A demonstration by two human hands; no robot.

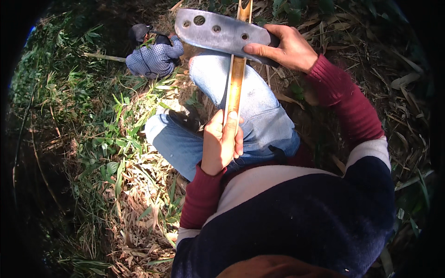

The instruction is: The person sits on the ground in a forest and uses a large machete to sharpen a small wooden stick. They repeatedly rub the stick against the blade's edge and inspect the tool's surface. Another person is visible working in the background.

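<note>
A split length of bamboo (237, 76), its hollow golden inside facing up, runs away from me over my jeans. My left hand (221, 140) is closed round its near end, thumb on top. Across the bamboo farther out lies a broad grey cleaver (227, 32) with several round holes in its blade. My right hand (289, 47) is closed on the cleaver's dark handle, the thumb pressed along the base of the blade. The blade points left and covers part of the bamboo. Whether its edge touches the strip I cannot tell.
My bent legs in blue jeans (250, 92) are under the bamboo. At the far left another person in a checked shirt (150, 60) crouches beside a pale pole (105, 57). Green plants (111, 134) and dry leaves (143, 217) cover the ground around me.
</note>
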